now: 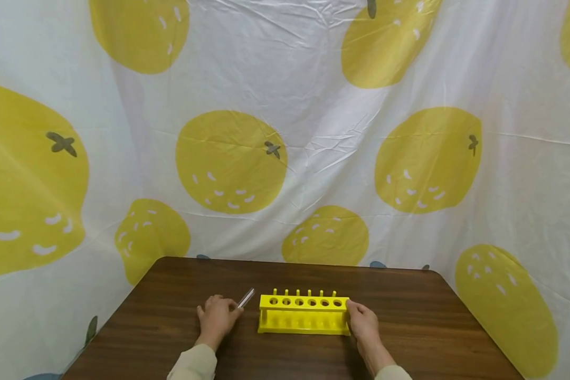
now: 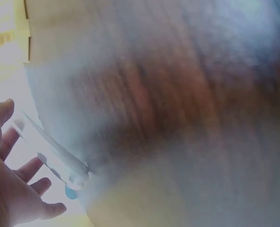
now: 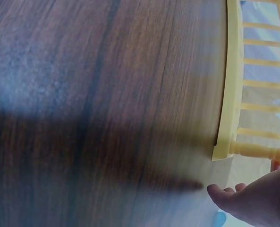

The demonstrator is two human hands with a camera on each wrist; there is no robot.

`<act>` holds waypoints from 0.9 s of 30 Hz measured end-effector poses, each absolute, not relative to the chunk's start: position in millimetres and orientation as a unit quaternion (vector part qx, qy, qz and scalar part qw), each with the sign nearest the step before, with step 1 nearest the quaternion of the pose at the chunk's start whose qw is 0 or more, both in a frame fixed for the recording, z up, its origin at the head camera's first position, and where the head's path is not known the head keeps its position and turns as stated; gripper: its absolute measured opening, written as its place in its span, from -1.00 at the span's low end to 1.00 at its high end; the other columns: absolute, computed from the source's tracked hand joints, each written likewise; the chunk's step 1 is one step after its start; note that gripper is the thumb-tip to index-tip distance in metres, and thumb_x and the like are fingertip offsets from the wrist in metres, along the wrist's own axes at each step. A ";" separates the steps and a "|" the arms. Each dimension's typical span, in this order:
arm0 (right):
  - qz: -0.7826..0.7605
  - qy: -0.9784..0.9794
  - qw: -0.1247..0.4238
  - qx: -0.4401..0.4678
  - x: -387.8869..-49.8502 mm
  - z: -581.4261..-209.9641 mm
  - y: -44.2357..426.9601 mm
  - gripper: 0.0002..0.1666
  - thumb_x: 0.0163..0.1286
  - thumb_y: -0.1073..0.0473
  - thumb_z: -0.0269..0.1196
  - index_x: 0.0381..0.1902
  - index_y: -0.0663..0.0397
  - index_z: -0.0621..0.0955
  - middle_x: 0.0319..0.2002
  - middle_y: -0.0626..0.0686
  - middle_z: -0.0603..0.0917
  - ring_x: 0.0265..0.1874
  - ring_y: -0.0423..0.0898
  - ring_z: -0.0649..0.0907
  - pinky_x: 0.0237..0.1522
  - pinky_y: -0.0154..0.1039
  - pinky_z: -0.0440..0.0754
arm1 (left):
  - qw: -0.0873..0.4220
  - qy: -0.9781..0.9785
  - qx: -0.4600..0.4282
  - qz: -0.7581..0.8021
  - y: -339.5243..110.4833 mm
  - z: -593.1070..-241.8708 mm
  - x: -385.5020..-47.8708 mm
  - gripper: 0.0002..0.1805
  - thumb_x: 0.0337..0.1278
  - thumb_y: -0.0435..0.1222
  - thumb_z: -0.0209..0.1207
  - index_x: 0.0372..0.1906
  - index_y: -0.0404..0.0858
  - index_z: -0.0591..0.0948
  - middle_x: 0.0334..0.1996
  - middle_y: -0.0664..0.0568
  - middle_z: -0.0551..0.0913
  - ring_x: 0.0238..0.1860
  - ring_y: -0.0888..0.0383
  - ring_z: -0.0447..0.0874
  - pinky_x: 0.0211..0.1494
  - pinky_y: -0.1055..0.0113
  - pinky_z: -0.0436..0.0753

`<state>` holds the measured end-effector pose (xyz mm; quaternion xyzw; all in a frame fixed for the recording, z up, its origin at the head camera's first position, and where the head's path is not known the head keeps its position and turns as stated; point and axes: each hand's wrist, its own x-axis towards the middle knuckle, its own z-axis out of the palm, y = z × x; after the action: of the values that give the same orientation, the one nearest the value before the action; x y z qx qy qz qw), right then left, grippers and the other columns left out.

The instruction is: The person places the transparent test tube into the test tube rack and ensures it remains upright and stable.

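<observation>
A clear test tube (image 1: 246,298) slants up and to the right from my left hand (image 1: 217,319), which pinches it near one end. In the left wrist view, that tube (image 2: 59,156) lies by the thumb and index finger while the other fingers spread loosely. A yellow test tube rack (image 1: 304,307) stands upright on the table, with a row of holes along its top and pegs behind. My right hand (image 1: 364,323) grips the rack's right end. The right wrist view has the rack's end (image 3: 231,85) beside my thumb; the other fingers are partly hidden.
The dark brown wooden table (image 1: 423,316) has rounded far corners. Behind it and along both sides hangs a white cloth (image 1: 313,132) printed with large yellow fruits.
</observation>
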<state>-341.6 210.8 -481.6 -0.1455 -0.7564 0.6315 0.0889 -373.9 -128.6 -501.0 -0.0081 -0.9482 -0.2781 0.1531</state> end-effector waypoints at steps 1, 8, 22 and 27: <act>0.631 -0.757 0.089 -0.145 -341.7 -481.7 210.8 -0.33 0.59 -0.01 -0.02 0.29 0.56 0.39 0.33 0.52 0.29 0.35 0.42 0.26 0.34 0.25 0.23 | 0.155 -0.946 -0.005 -0.285 -129.3 -499.4 -373.4 -0.79 0.16 -0.12 0.35 -0.32 -0.19 0.75 0.05 -0.33 0.60 0.23 -0.37 0.38 0.22 -0.54 0.09; 0.629 -0.758 0.092 -0.143 -341.1 -481.6 210.8 -0.32 0.60 -0.02 -0.02 0.29 0.56 0.38 0.33 0.52 0.31 0.34 0.41 0.28 0.34 0.25 0.25 | 0.175 -0.920 0.011 -0.350 -130.0 -488.4 -375.1 -0.77 0.23 -0.10 0.30 -0.23 -0.19 0.77 0.12 -0.31 0.56 0.19 -0.34 0.43 0.20 -0.44 0.19; 0.633 -0.756 0.086 -0.141 -340.9 -482.1 211.6 -0.32 0.59 -0.03 -0.03 0.30 0.55 0.38 0.34 0.52 0.29 0.35 0.41 0.27 0.34 0.25 0.23 | 0.225 -0.869 -0.007 -0.440 -118.9 -456.4 -383.2 -0.73 0.30 -0.15 0.26 -0.13 -0.27 0.74 0.23 -0.31 0.47 0.27 -0.34 0.35 0.26 -0.33 0.22; 0.630 -0.758 0.090 -0.140 -341.2 -482.7 212.0 -0.32 0.59 -0.02 -0.02 0.29 0.54 0.39 0.34 0.51 0.30 0.35 0.41 0.27 0.34 0.25 0.23 | 0.247 -0.847 -0.013 -0.471 -114.0 -443.9 -386.8 -0.72 0.28 -0.15 0.28 -0.13 -0.30 0.73 0.22 -0.28 0.48 0.29 -0.30 0.35 0.30 -0.25 0.26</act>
<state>-341.2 212.0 -482.7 -0.1402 -0.7585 0.6300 0.0900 -386.8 -114.0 -443.9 -0.0134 -0.8465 -0.4713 0.2472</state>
